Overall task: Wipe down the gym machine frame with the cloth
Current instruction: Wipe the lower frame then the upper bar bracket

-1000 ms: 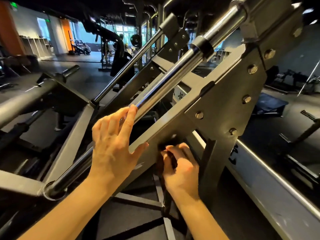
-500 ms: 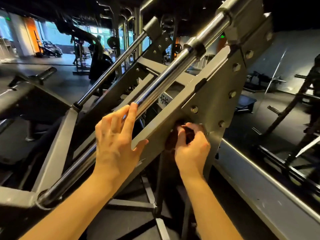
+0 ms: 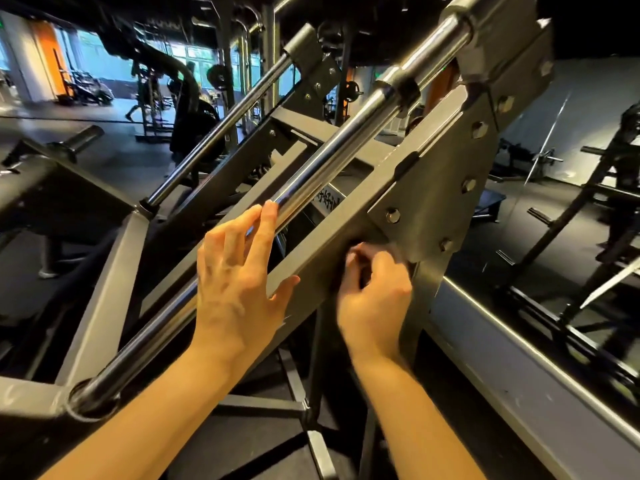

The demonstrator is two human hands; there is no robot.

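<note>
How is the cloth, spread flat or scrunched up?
Scrunched up: the dark cloth is a small wad gripped by the right hand against the frame beam, though it looks blurred.

Dark matte floor (image 3: 249,452), greyer toward the lit windows at the back. Bears the grey machine frame (image 3: 381,188), with flat base bars (image 3: 263,408) lying directly on it under the slanted beam. Carries further racks (image 3: 152,109) standing well apart, back left.

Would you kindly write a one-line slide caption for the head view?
Left hand rests on the chrome bar while the right hand presses a dark cloth against the grey frame beam.
</note>
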